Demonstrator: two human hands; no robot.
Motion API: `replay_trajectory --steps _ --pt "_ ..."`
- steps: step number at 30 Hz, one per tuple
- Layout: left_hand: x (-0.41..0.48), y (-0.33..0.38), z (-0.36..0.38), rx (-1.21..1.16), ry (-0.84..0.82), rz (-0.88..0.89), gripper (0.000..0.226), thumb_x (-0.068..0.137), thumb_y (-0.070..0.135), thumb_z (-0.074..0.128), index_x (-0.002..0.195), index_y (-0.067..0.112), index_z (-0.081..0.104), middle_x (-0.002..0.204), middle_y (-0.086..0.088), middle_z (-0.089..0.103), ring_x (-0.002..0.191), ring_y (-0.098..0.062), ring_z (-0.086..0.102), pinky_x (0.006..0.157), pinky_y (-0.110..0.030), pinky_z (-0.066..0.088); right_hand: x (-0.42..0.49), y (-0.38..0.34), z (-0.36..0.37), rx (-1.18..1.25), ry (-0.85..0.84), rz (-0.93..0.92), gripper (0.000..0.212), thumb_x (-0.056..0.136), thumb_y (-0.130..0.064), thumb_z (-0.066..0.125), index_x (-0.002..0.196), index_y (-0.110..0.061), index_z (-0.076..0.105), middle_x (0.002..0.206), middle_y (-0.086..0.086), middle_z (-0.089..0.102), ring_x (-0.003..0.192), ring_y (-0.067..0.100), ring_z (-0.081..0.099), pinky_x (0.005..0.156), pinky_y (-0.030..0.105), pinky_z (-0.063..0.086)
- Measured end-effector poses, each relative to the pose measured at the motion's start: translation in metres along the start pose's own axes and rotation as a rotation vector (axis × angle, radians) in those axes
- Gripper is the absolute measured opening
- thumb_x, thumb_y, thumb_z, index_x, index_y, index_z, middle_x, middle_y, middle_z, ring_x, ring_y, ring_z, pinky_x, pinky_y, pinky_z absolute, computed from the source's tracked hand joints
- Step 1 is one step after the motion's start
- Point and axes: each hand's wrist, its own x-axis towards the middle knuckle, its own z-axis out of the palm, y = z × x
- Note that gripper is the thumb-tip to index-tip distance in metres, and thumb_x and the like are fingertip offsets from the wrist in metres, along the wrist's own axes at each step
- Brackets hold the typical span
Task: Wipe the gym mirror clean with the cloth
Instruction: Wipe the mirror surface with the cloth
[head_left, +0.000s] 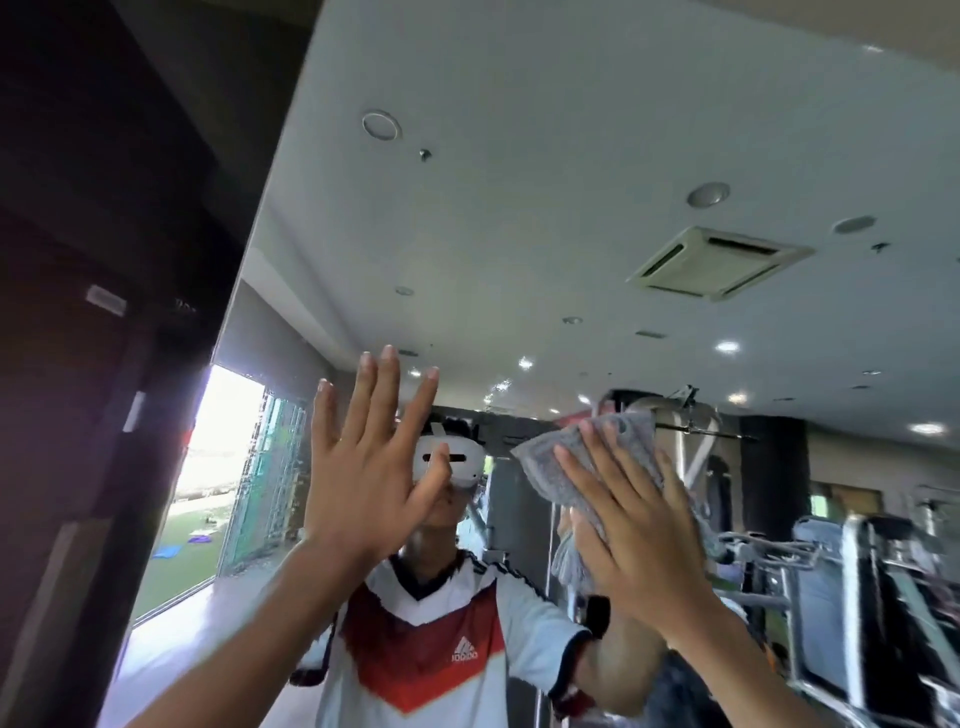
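A large wall mirror (545, 218) fills the view right of a dark frame. My right hand (631, 540) presses a grey cloth (587, 457) flat against the glass with straight, spread fingers, at about head height. The cloth is bunched and part of it hangs below my palm. My left hand (366, 467) is raised beside it with fingers straight and spread, palm toward the glass, holding nothing. Whether the left palm touches the mirror I cannot tell. In the reflection, a person in a white and red jersey stands behind both hands.
A dark wooden wall or frame (104, 364) borders the mirror on the left. Reflected in the glass are gym machines (857, 571) at the right, a bright doorway (218, 467) at the left and a ceiling with an air-conditioning vent (719, 262).
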Motion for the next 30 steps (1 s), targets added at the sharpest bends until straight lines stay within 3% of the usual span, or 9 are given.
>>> replay_trajectory --steps 5,6,12,15,17,20,23,26,30 --pt "-0.002 -0.001 0.002 -0.006 0.008 0.012 0.065 0.1 0.052 0.022 0.158 0.024 0.027 0.168 -0.011 0.012 0.155 -0.03 0.01 0.119 -0.063 0.016 0.081 0.011 0.006 0.085 0.12 0.521 0.057 0.1 -0.039 0.025 0.153 -0.021 0.023 0.162 0.006 0.021 0.151 0.022 0.012 0.12 0.055 0.008" --pt "-0.004 -0.001 0.002 -0.007 0.02 0.013 0.065 0.1 0.052 0.024 0.158 0.024 0.029 0.168 -0.01 0.014 0.155 -0.03 0.011 0.119 -0.063 0.017 0.096 0.001 0.008 0.07 0.125 0.518 0.058 0.099 -0.04 0.024 0.154 -0.021 0.021 0.162 0.006 0.02 0.151 0.023 0.013 0.12 0.054 0.007" --pt "-0.001 -0.002 0.0 -0.029 0.06 0.038 0.065 0.098 0.052 0.031 0.156 0.022 0.033 0.166 -0.012 0.019 0.154 -0.032 0.016 0.115 -0.066 0.022 0.062 -0.01 0.009 -0.047 -0.001 -0.03 0.059 0.099 -0.038 0.033 0.156 -0.024 0.024 0.164 0.002 0.021 0.152 0.019 0.018 0.119 0.053 0.016" --pt "-0.001 -0.001 0.0 -0.012 0.065 0.044 0.065 0.096 0.05 0.034 0.152 0.019 0.043 0.158 -0.02 0.035 0.149 -0.036 0.029 0.113 -0.066 0.023 0.066 0.044 0.004 0.012 -0.012 0.176 0.057 0.105 -0.042 0.017 0.156 -0.019 0.024 0.165 0.005 0.018 0.153 0.022 0.011 0.119 0.056 0.017" --pt "0.011 -0.002 -0.004 0.016 0.042 0.039 0.065 0.093 0.052 0.035 0.14 0.014 0.058 0.136 -0.022 0.055 0.129 -0.04 0.049 0.109 -0.06 0.027 0.106 0.07 0.0 0.047 -0.012 0.394 0.062 0.099 -0.047 0.01 0.156 -0.022 0.014 0.165 0.004 0.013 0.152 0.018 0.001 0.123 0.055 0.008" --pt "0.053 -0.011 -0.018 0.01 0.056 0.021 0.053 0.092 0.052 0.033 0.115 0.013 0.06 0.107 -0.011 0.051 0.099 -0.033 0.054 0.099 -0.051 0.029 0.167 0.058 -0.001 0.047 -0.013 0.516 0.068 0.093 -0.049 0.003 0.156 -0.023 0.005 0.166 0.002 0.004 0.153 0.018 -0.003 0.123 0.051 -0.001" --pt "0.089 -0.03 -0.025 0.01 0.034 -0.002 0.055 0.094 0.053 0.03 0.127 0.016 0.052 0.134 -0.016 0.05 0.131 -0.034 0.046 0.106 -0.051 0.019 0.162 0.018 0.003 0.014 0.001 0.184 0.061 0.101 -0.046 0.014 0.158 -0.023 0.019 0.165 0.004 0.015 0.153 0.025 0.009 0.122 0.055 0.009" --pt "0.098 -0.057 -0.024 0.042 -0.019 0.04 0.067 0.097 0.06 0.021 0.151 0.023 0.038 0.164 -0.015 0.023 0.154 -0.029 0.015 0.118 -0.047 -0.001 0.118 0.024 0.005 -0.024 -0.022 -0.175 0.059 0.1 -0.04 0.033 0.157 -0.028 0.021 0.165 -0.002 0.019 0.153 0.014 0.011 0.122 0.048 0.011" --pt "0.096 -0.071 -0.023 -0.009 -0.026 0.023 0.069 0.098 0.062 0.018 0.159 0.031 0.023 0.168 -0.007 0.005 0.156 -0.022 0.001 0.121 -0.046 -0.005 0.136 0.075 0.005 0.053 0.018 0.014 0.052 0.105 -0.041 0.024 0.156 -0.029 0.023 0.166 -0.006 0.012 0.153 0.011 0.004 0.122 0.057 0.014"
